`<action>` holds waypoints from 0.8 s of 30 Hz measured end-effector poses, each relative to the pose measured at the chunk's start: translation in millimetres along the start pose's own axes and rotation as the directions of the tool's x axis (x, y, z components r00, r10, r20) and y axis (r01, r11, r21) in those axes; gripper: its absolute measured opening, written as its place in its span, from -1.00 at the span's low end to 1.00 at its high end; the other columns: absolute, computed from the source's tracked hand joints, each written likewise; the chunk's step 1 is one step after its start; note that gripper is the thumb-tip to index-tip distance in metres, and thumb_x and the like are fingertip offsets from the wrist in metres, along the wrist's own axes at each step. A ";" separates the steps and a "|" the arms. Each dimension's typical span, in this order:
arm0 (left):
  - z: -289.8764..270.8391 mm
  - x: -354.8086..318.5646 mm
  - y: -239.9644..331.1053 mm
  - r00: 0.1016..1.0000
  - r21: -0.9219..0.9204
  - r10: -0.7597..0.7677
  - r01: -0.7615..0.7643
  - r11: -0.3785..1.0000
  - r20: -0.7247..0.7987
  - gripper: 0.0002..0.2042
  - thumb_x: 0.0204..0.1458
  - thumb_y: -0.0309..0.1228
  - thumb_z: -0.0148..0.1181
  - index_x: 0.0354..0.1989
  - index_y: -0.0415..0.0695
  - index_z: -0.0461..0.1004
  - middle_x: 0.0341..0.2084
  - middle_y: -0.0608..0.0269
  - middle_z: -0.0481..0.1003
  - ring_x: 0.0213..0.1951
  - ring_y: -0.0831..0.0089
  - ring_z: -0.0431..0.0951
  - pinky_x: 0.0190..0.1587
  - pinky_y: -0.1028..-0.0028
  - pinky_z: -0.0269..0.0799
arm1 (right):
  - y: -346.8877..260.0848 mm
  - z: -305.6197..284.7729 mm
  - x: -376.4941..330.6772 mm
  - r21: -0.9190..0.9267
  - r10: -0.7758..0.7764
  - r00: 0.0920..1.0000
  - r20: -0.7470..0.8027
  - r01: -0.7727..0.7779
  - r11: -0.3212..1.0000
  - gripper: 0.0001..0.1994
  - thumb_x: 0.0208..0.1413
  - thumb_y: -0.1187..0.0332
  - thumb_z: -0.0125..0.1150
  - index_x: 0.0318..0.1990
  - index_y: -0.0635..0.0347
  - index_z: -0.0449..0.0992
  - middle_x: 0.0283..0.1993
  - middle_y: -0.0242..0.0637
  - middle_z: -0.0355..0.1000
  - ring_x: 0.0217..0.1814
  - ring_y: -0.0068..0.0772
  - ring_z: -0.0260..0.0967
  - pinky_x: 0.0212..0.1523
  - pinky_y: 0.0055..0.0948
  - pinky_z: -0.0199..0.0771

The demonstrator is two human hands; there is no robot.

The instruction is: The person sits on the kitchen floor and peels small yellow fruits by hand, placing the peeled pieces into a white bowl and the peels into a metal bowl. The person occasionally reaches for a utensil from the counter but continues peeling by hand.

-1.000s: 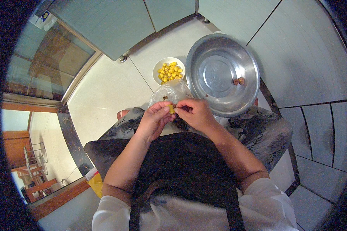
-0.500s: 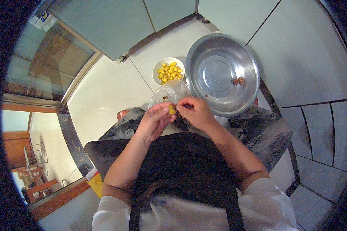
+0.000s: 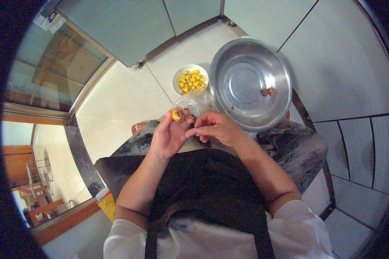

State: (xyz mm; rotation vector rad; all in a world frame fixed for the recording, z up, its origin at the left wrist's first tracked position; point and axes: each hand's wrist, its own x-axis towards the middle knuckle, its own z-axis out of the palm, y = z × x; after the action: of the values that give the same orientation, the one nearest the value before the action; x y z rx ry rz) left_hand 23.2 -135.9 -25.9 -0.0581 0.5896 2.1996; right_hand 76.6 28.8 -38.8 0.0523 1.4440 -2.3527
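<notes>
Left hand (image 3: pixel 169 134) holds a rounded, brown-patched yellow nut (image 3: pixel 177 115). Right hand (image 3: pixel 220 130), fingers curled, lies beside; contents unclear.

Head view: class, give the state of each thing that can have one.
Left hand, palm up, holding a nut
Held nut, yellow with brown patches
Right hand, fingers bent; grip unclear
Bowl, upright, holding yellow nuts
Basin, upright, holding two brown nuts
Bag, crumpled
Cabinet doors, shut

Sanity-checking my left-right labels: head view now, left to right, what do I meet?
Yellow packet → yellow piece held in the left hand → right hand → two brown nuts in the metal basin.
</notes>
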 end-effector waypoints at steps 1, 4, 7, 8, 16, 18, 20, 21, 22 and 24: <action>0.5 -0.4 0.0 1.000 -0.001 -0.003 0.003 1.000 -0.003 -0.75 0.00 -0.19 -0.18 -0.23 -0.05 0.25 -0.27 0.26 0.32 -0.22 0.39 0.34 -0.21 0.28 0.31 | 0.0 -0.9 0.0 -0.003 0.005 1.000 0.019 -0.005 1.000 -0.89 -0.13 0.47 0.08 -0.40 0.24 0.34 -0.53 -0.35 0.31 -0.57 -0.59 0.26 -0.51 -0.63 0.34; 0.4 -1.1 -0.2 1.000 -0.004 -0.008 0.008 1.000 -0.010 -0.74 -0.01 -0.18 -0.18 -0.23 -0.05 0.25 -0.27 0.26 0.31 -0.22 0.39 0.34 -0.22 0.29 0.31 | -1.5 -0.8 -1.4 0.067 0.054 0.997 0.051 -0.057 0.996 -0.89 -0.13 0.47 0.07 -0.39 0.24 0.35 -0.53 -0.33 0.32 -0.56 -0.57 0.28 -0.50 -0.62 0.35; 0.8 -1.7 -0.6 1.000 -0.009 -0.019 0.019 1.000 -0.007 -0.73 -0.01 -0.17 -0.19 -0.23 -0.05 0.24 -0.28 0.26 0.31 -0.22 0.39 0.34 -0.22 0.28 0.31 | -1.1 -1.4 -1.8 0.119 0.084 0.994 0.072 -0.092 0.989 -0.90 -0.13 0.48 0.07 -0.39 0.23 0.35 -0.52 -0.32 0.33 -0.54 -0.55 0.29 -0.50 -0.61 0.36; 1.1 -1.7 -0.9 1.000 -0.010 -0.024 0.024 1.000 -0.004 -0.73 -0.01 -0.17 -0.19 -0.23 -0.06 0.24 -0.28 0.26 0.31 -0.22 0.39 0.34 -0.22 0.28 0.31 | -0.9 -1.8 -1.8 0.127 0.087 0.993 0.078 -0.097 0.987 -0.90 -0.13 0.48 0.07 -0.39 0.23 0.35 -0.51 -0.31 0.33 -0.54 -0.54 0.30 -0.50 -0.61 0.36; -4.1 -1.6 -2.5 0.997 0.023 -0.054 0.052 0.998 0.063 -0.72 -0.01 -0.17 -0.18 -0.20 -0.05 0.23 -0.28 0.28 0.28 -0.21 0.37 0.32 -0.21 0.25 0.32 | 0.1 -4.0 -2.8 0.276 0.227 0.966 0.120 -0.252 0.927 -0.91 -0.14 0.46 0.07 -0.42 0.21 0.34 -0.53 -0.29 0.35 -0.58 -0.50 0.31 -0.53 -0.56 0.37; -4.7 -2.3 -2.6 0.997 0.033 -0.057 0.056 0.998 0.058 -0.72 -0.01 -0.16 -0.19 -0.20 -0.03 0.23 -0.28 0.28 0.27 -0.20 0.35 0.31 -0.21 0.23 0.32 | 2.3 -5.0 -2.3 0.307 0.241 0.962 0.130 -0.270 0.913 -0.91 -0.14 0.46 0.07 -0.42 0.20 0.34 -0.52 -0.27 0.35 -0.59 -0.49 0.30 -0.54 -0.55 0.36; -3.3 -2.5 -3.7 0.998 0.045 -0.045 0.043 0.998 0.040 -0.72 0.00 -0.17 -0.19 -0.20 -0.04 0.23 -0.28 0.28 0.26 -0.21 0.35 0.31 -0.21 0.24 0.33 | 7.0 -7.3 -1.3 0.332 0.241 0.960 0.141 -0.275 0.902 -0.91 -0.15 0.46 0.07 -0.42 0.18 0.35 -0.49 -0.23 0.36 -0.60 -0.49 0.30 -0.54 -0.55 0.35; -4.0 -2.1 -3.9 0.998 0.053 -0.043 0.040 0.998 0.049 -0.72 -0.01 -0.17 -0.18 -0.19 -0.04 0.23 -0.27 0.28 0.26 -0.21 0.35 0.30 -0.21 0.25 0.32 | 9.6 -8.1 -0.6 0.364 0.245 0.958 0.148 -0.283 0.888 -0.91 -0.16 0.46 0.07 -0.42 0.17 0.35 -0.46 -0.21 0.37 -0.60 -0.49 0.29 -0.55 -0.55 0.35; -5.5 -1.9 -4.2 0.997 0.060 -0.040 0.037 0.998 0.058 -0.72 -0.01 -0.17 -0.18 -0.19 -0.03 0.23 -0.27 0.28 0.26 -0.21 0.36 0.30 -0.21 0.25 0.32 | 11.6 -7.8 0.4 0.395 0.249 0.956 0.155 -0.291 0.872 -0.91 -0.16 0.46 0.07 -0.42 0.16 0.35 -0.44 -0.18 0.37 -0.61 -0.50 0.28 -0.55 -0.55 0.34; -5.5 -1.8 -4.5 0.996 0.086 -0.031 0.024 0.996 0.082 -0.72 -0.01 -0.17 -0.17 -0.19 -0.03 0.23 -0.27 0.27 0.26 -0.20 0.36 0.29 -0.20 0.26 0.32 | 13.2 -6.9 0.5 0.443 0.254 0.953 0.163 -0.301 0.844 -0.91 -0.17 0.46 0.07 -0.43 0.15 0.35 -0.40 -0.14 0.38 -0.62 -0.50 0.27 -0.56 -0.55 0.33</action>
State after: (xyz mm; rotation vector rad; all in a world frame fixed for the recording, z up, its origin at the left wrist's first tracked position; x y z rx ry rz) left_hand 26.9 -137.1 -32.1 0.0696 0.6310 2.1365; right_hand 79.4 29.3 -53.3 0.2525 0.7376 -2.3574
